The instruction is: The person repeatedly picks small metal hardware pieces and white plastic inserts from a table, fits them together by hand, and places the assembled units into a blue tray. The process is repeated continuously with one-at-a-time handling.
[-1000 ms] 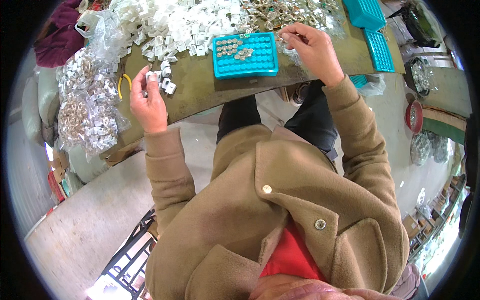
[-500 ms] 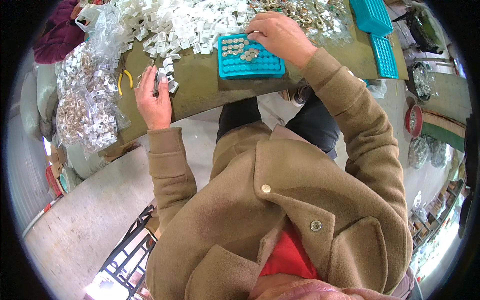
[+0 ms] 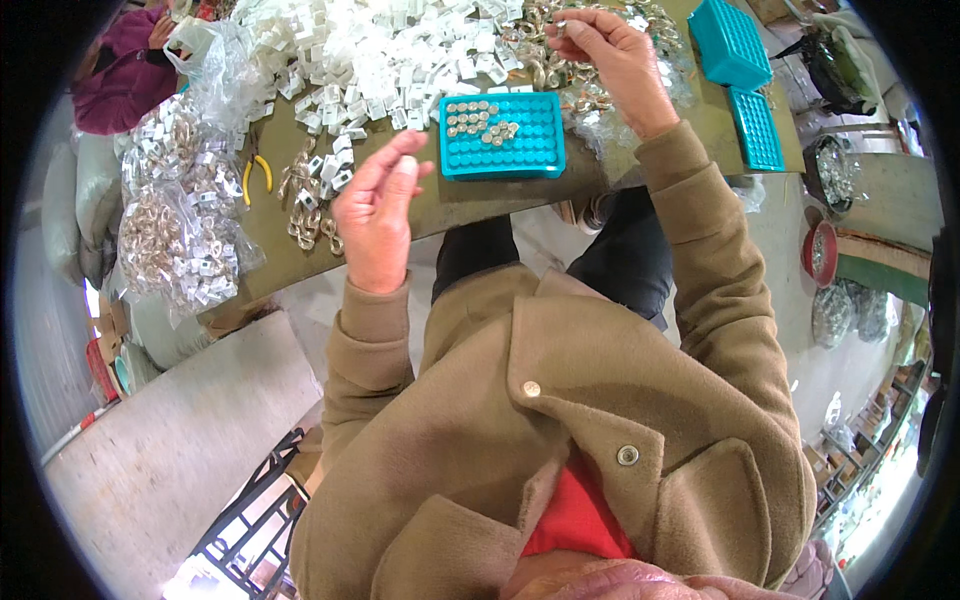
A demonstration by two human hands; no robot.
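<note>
My right hand (image 3: 622, 75) is raised over the pile of metal chain-like pieces (image 3: 668, 28) at the back right. Its thumb and index finger pinch a small shiny metal piece (image 3: 560, 30), too small to name exactly. My left hand (image 3: 375, 215) hovers at the table's front edge, thumb apart from the fingers, and nothing shows in it. Between the hands sits a turquoise tray (image 3: 545, 150) with rows of round hollows. Several silver discs (image 3: 470, 118) lie in its upper left and middle. Beside my left hand are metal chain pieces with white tags (image 3: 303, 200).
White plastic tags (image 3: 400, 50) heap across the back. Yellow-handled pliers (image 3: 258, 178) lie left, near clear bags of tagged pieces (image 3: 170, 235). Turquoise trays (image 3: 735, 50) are stacked at the right, with another tray (image 3: 755, 130) beside them. A person in purple (image 3: 125, 85) is at the far left.
My left hand has lifted off the tagged chain pieces and moved right, uncovering them. My right hand has gone from the tray to the metal pile, up and right, and now pinches a small piece.
</note>
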